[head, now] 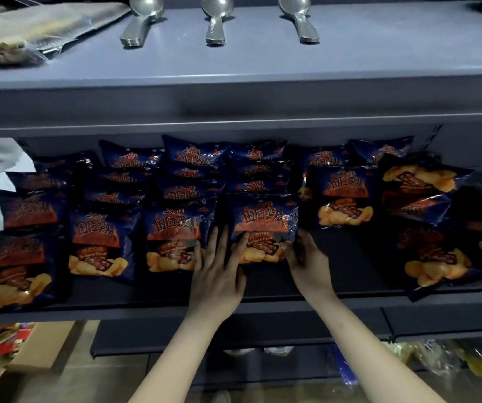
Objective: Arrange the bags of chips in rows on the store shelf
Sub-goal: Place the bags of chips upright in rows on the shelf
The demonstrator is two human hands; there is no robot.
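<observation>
A person's two bare hands meet at a front bag [263, 225] of barbecue chips, which stands at the centre of a dark store shelf [263, 308]. The left hand [216, 274] lies flat with fingers straight and spread, its tips against the bag's lower left edge. The right hand [306, 261] grips the lower right corner with the thumb on the printed face; its other fingers run along the bag's edge in deep shadow and are hard to make out.

More bags of chips [109, 242] stand in overlapping rows from 9 o'clock to the centre, the rear ones showing only their tops. Toward 3 o'clock the bags lie tilted and loosely piled, and the outermost is cut off by the frame.

At 12 o'clock an upper shelf [263, 71] carries three stacks of metal ladles [215, 23], their bowls cropped at the top edge. At 11 o'clock lie blurred wrapped packs [30, 30] whose contents cannot be read. At 7 o'clock an open cardboard box [33, 359] holds red packets, too blurred to identify.
</observation>
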